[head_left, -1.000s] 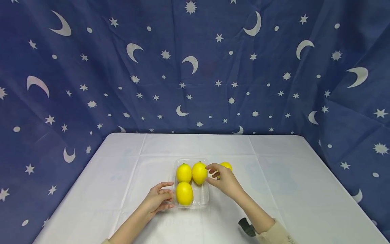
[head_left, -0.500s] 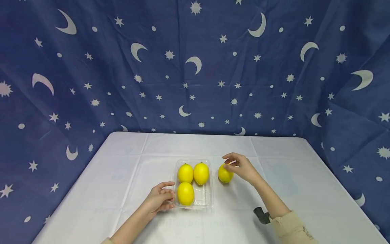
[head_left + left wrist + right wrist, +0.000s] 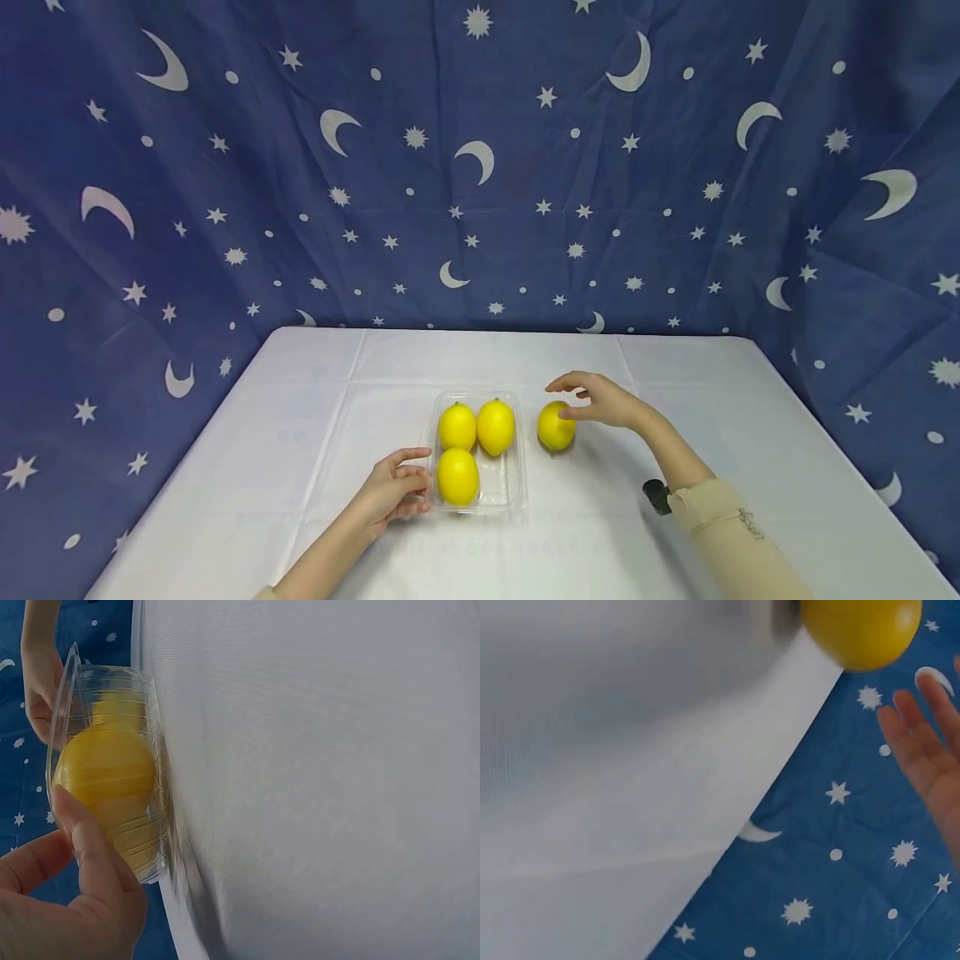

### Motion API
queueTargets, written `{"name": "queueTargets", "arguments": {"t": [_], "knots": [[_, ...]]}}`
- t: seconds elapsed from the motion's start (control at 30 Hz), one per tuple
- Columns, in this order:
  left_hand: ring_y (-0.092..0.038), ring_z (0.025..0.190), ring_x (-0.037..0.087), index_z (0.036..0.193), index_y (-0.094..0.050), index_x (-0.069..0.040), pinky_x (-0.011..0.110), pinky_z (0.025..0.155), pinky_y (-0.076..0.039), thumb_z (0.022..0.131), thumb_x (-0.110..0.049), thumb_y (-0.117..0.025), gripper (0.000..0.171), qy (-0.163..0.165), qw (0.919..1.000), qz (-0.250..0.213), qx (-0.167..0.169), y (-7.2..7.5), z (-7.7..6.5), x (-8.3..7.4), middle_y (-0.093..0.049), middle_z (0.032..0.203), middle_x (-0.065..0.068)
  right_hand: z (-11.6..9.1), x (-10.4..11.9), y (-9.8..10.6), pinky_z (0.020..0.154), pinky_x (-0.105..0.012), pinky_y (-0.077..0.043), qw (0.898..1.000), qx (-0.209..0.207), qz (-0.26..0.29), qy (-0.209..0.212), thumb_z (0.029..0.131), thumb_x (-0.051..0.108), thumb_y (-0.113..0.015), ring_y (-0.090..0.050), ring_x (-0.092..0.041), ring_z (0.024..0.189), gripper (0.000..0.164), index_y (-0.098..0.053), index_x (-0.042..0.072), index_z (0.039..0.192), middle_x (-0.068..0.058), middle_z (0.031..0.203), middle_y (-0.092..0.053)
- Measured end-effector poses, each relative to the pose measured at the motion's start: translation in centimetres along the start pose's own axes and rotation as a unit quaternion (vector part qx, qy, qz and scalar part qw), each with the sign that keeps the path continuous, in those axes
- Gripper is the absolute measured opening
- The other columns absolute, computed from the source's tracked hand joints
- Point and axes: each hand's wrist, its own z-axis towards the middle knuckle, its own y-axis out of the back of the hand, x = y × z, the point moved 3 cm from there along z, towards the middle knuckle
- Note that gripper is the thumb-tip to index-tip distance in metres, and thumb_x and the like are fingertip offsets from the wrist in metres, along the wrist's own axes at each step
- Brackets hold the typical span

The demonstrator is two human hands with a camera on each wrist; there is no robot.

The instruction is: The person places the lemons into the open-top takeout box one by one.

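Observation:
A clear plastic container (image 3: 501, 492) stands on the table with three yellow lemons in it. Two of them, the back-left lemon (image 3: 457, 427) and the back-right lemon (image 3: 496, 427), lie side by side, and the front-left lemon (image 3: 457, 477) lies nearer me. My left hand (image 3: 393, 487) rests its fingertips against the container's left side; in the left wrist view a fingertip (image 3: 64, 801) meets the rim. To the right of the container sits a loose lemon (image 3: 555, 429). My right hand (image 3: 606, 402) hovers over it with spread fingers, its thumb in front of the fruit.
A white cloth (image 3: 375, 358) covers the table. Behind and beside it hangs a dark blue curtain (image 3: 525, 167) with moons and stars. On my right wrist is a small black device (image 3: 657, 497).
My right hand has moved right, from the back-right lemon in the container to the loose lemon outside it, and its fingers have spread. The left hand stays at the container's side.

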Motion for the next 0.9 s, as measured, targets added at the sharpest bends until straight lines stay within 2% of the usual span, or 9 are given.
{"name": "queueTargets", "arguments": {"t": [0.13, 0.23, 0.33, 0.53, 0.73, 0.9], "knots": [[-0.057, 0.072, 0.012, 0.135, -0.038, 0.001, 0.026, 0.063, -0.061, 0.089, 0.000, -0.058, 0.050, 0.001, 0.9999, 0.000, -0.010, 0.0, 0.1, 0.1, -0.057, 0.087, 0.003, 0.0, -0.4, 0.2, 0.103, -0.061, -0.040, 0.997, 0.071, -0.019, -0.010, 0.083, 0.016, -0.071, -0.044, -0.039, 0.126, 0.047, -0.056, 0.006, 0.126, -0.013, 0.131, -0.054], [-0.057, 0.071, 0.012, 0.135, -0.040, 0.001, 0.026, 0.062, -0.061, 0.089, -0.001, -0.059, 0.050, 0.002, 0.9999, 0.001, -0.016, 0.0, 0.1, 0.1, -0.056, 0.086, 0.002, 0.1, -0.4, 0.0, 0.105, -0.063, -0.036, 0.994, 0.105, -0.033, -0.003, 0.082, 0.012, -0.071, -0.041, -0.039, 0.128, 0.049, -0.055, 0.006, 0.127, -0.015, 0.133, -0.051], [-0.057, 0.071, 0.012, 0.134, -0.040, 0.001, 0.026, 0.061, -0.061, 0.088, -0.001, -0.059, 0.050, 0.003, 0.9998, 0.002, -0.018, 0.1, 0.1, 0.1, -0.056, 0.086, 0.002, 0.3, -0.4, -0.5, 0.105, -0.061, -0.038, 0.991, 0.125, -0.048, 0.014, 0.081, 0.008, -0.070, -0.044, -0.039, 0.125, 0.048, -0.054, 0.005, 0.127, -0.016, 0.132, -0.052], [-0.058, 0.072, 0.012, 0.134, -0.040, 0.001, 0.026, 0.062, -0.061, 0.088, 0.000, -0.059, 0.049, 0.002, 0.9998, 0.004, -0.017, 0.0, 0.0, 0.1, -0.057, 0.089, 0.003, 0.9, -0.3, -1.5, 0.099, -0.053, -0.047, 0.991, 0.110, -0.075, -0.018, 0.077, 0.007, -0.075, -0.051, -0.030, 0.114, 0.046, -0.058, 0.007, 0.121, -0.012, 0.124, -0.056], [-0.058, 0.072, 0.012, 0.134, -0.040, 0.001, 0.026, 0.062, -0.061, 0.089, 0.000, -0.058, 0.049, 0.003, 0.9999, 0.003, -0.015, 0.0, -0.1, 0.0, -0.057, 0.090, 0.004, 1.3, -0.2, -2.5, 0.099, -0.045, -0.047, 0.991, 0.092, -0.085, -0.056, 0.076, 0.015, -0.078, -0.052, -0.022, 0.104, 0.044, -0.057, 0.012, 0.115, -0.007, 0.119, -0.058], [-0.058, 0.072, 0.012, 0.134, -0.040, 0.001, 0.026, 0.062, -0.061, 0.088, 0.001, -0.058, 0.050, 0.001, 0.9999, -0.001, -0.012, 0.0, -0.1, 0.0, -0.058, 0.091, 0.006, 1.3, -0.1, -2.8, 0.098, -0.046, -0.047, 0.990, 0.091, -0.092, -0.052, 0.075, 0.013, -0.078, -0.053, -0.022, 0.103, 0.046, -0.056, 0.011, 0.116, -0.007, 0.120, -0.059]]}}
